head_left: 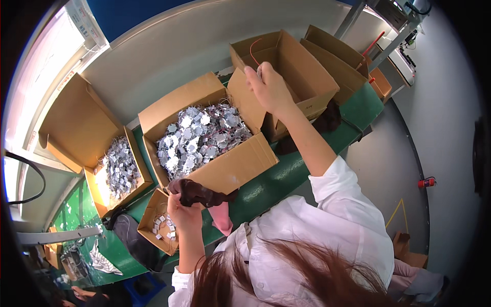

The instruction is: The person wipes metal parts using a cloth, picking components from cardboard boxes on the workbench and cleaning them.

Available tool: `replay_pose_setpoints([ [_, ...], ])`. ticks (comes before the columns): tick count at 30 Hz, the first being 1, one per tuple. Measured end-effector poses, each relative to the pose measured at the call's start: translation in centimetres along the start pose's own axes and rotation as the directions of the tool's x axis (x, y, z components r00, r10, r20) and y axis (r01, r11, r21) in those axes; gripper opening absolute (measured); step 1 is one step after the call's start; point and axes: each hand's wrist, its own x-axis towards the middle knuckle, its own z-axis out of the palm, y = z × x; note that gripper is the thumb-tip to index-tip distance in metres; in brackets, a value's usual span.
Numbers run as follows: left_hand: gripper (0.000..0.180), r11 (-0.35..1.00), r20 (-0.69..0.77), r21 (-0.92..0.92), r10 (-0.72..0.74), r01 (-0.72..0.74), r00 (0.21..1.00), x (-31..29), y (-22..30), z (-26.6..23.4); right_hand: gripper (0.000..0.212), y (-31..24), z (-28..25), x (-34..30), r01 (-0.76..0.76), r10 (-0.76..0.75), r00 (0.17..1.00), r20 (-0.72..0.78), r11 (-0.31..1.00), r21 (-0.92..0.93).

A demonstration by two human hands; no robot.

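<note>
Brown soft cloth (pixel 197 192), limp and light, is bunched in the closed left hand (pixel 183 215); right hand (pixel 268 87) pinches a thin red wire (pixel 251 51).

Right hand (pixel 267 86) raised, arm outstretched, grip pinched; left hand (pixel 185 212) low, fist closed.

The scene was viewed by one head-worn fisheye camera from close above, looking steeply down past hair at frame bottom onto a green bench (pixel 286 176) across the middle.
</note>
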Motion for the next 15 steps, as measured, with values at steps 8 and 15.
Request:
replay_pose_setpoints([
  [8, 0.034, 0.979, 0.418, 0.190, -0.009, -0.078, 0.909, -1.5, 1.8, 3.3, 0.015, -6.4, 1.8, -12.4, -0.442, -0.015, 0.835, 0.550, 0.576, 0.687],
  [15, 0.032, 0.978, 0.462, 0.166, 0.033, -0.124, 0.886, -2.9, 2.4, 4.2, 0.026, -10.5, 4.3, -16.9, -0.535, -0.087, 0.775, 0.626, 0.437, 0.723],
])
